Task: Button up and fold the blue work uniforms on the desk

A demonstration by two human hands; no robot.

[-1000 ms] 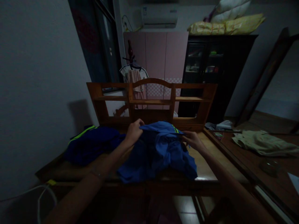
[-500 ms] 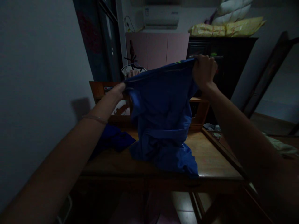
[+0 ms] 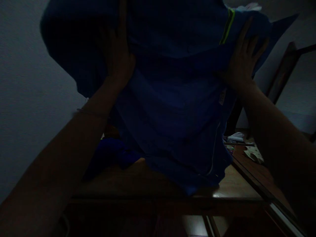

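A large blue work jacket fills the middle of the head view, spread out in the air. A yellow-green stripe crosses it at the upper right, and a small white label hangs from its inner side. My left hand lies against the jacket's left part with its fingers stretched upward; deep shadow hides some of them. Against the right part, my right hand has its fingers spread apart. The jacket's lower edge hangs down to the wooden table. A bracelet circles my left wrist.
A darker blue cloth lies bunched on the table's left side. Beyond the table's right edge are a pale patterned cloth and some white items. A white wall stands close on the left.
Both hands have gone up, and their fingers have changed from gripping the jacket's top edge to lying stretched against it. The jacket has risen and spread wide, hiding the furniture behind.
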